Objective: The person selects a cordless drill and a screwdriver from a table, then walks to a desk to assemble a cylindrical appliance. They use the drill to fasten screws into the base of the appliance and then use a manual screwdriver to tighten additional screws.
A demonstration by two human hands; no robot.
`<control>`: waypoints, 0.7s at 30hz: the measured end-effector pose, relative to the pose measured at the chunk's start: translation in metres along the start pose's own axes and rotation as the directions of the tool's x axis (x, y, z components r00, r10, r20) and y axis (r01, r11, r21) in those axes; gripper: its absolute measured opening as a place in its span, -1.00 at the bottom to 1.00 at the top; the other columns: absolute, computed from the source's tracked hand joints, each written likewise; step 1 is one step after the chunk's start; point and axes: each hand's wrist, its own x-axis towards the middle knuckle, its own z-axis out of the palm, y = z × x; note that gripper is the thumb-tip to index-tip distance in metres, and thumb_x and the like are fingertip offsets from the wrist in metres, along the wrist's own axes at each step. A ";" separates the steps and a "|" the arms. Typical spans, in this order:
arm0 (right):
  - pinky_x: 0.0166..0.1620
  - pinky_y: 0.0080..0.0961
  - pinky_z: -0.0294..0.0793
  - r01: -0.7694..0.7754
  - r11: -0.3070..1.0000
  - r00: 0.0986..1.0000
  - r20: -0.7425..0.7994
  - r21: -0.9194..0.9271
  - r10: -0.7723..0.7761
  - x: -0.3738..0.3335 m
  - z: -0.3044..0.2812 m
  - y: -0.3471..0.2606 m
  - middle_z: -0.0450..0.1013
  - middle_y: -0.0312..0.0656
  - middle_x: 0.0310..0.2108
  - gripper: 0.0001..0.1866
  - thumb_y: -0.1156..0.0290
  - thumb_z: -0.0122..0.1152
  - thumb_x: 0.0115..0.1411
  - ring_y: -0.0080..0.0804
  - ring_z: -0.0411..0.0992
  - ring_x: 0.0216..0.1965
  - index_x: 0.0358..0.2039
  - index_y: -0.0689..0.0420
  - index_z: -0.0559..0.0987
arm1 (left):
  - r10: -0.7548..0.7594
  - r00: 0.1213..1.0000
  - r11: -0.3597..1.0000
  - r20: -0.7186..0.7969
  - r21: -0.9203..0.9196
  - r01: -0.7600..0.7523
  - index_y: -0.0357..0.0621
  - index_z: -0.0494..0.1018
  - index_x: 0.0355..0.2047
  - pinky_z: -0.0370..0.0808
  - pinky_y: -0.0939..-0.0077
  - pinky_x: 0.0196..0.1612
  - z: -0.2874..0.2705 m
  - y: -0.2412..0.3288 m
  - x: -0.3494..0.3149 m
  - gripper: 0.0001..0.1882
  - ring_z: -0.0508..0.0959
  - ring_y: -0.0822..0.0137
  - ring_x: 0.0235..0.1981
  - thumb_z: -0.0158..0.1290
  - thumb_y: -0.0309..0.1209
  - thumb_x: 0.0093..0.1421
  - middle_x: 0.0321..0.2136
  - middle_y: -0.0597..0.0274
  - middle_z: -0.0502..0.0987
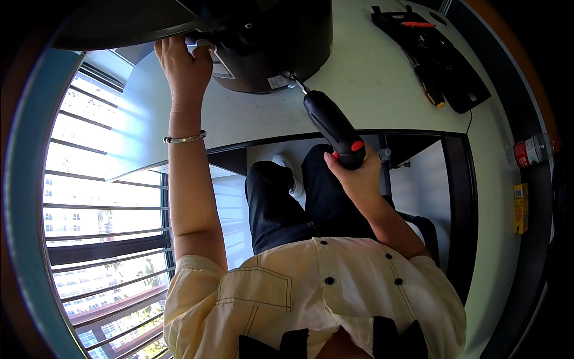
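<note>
A large black rounded appliance [287, 36] stands on the pale desk, with white labels on its lower side and a broad dark disc-like part [128, 27] at its left. My right hand [363, 173] is closed round the rear end of a black cordless screwdriver [332, 122] with red buttons. The tool slants up and left, and its bit meets the low edge of the appliance beside a small label. Up at the appliance's left side, my left hand [186, 63] grips it just below the disc-like part. The left fingertips are partly hidden there.
An open black tool case [439, 57] with an orange-tipped tool lies at the desk's far right. Further right are a bottle with a red label [532, 151] and a yellow box [520, 208]. A barred window [107, 203] is at the left. The desk's dark front edge [359, 132] crosses above my legs.
</note>
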 end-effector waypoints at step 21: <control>-0.52 -0.38 0.39 0.432 0.720 0.857 -0.001 -0.544 -0.515 0.002 0.006 -0.002 0.40 -0.10 -0.60 -0.73 0.44 0.35 -0.23 -0.13 0.41 -0.59 -0.52 0.21 0.44 | 0.041 0.999 0.999 -0.015 -0.010 -0.041 -0.23 0.40 -0.31 0.19 0.20 0.00 0.002 -0.005 -0.002 -0.68 0.30 0.01 -0.20 -0.02 -0.59 -0.18 -0.35 0.09 0.43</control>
